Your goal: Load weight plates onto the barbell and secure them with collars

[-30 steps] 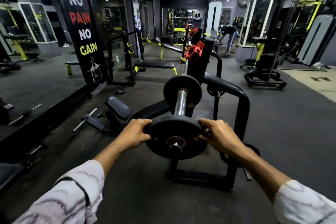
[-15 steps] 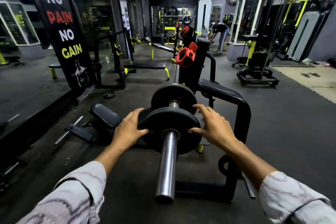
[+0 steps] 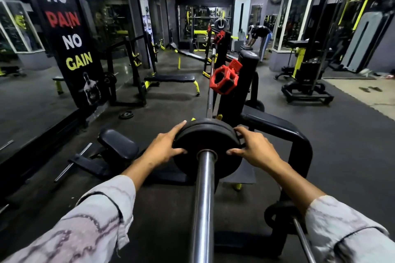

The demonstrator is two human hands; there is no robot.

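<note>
Since half a second ago the near weight plate has slid further along the barbell sleeve and now sits flush against the plate behind it — the gap of bare steel between the two is gone, and more of the sleeve shows on the near side.

In the head view, the left hand holds the plate's left rim, fingers reaching over the top edge and thumb pressed on its face. The right hand holds the right rim the same way, fingers curled over the edge, thumb pointing in toward the hub. Both sleeves are pale with dark marbled streaks.

The barbell runs from the bottom edge of the frame straight away from the person, its thin shaft passing beside a black rack upright. A red collar hangs on that upright, well beyond the plates — a second red collar shows further back. A curved black frame bar bends round just right of the right hand.

On the floor to the left lie a small loose plate and a flat bench. A black banner reading NO PAIN NO GAIN stands at the left. Far back, a person bends forward.
</note>
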